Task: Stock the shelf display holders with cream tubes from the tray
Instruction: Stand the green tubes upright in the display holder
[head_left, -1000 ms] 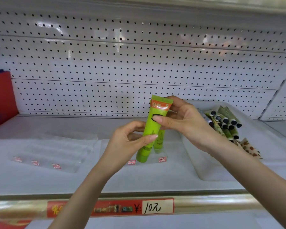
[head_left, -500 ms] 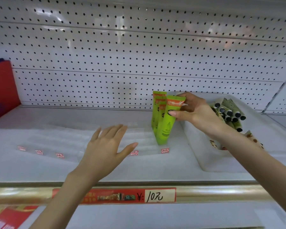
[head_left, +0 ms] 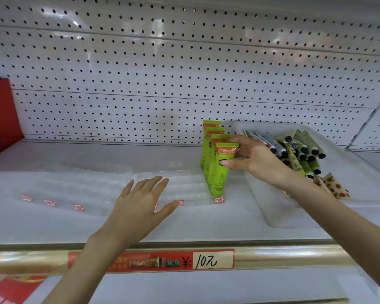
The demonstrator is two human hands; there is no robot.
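Right hand [head_left: 253,160] pinches the front green cream tube [head_left: 221,170], upright in the clear holder [head_left: 184,185] w/ three more behind. Left hand [head_left: 140,207] hovers flat, fingers spread, holding nothing. Tray [head_left: 279,216] of tubes at 3 o'clock on the shelf.

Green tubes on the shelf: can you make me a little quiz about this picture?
1. True or false: the right hand pinches the front green tube.
2. How many green tubes stand in the clear holder?
3. What is the left hand holding? A) a tube B) nothing C) the white tray

Key: 1 true; 2 four; 3 B
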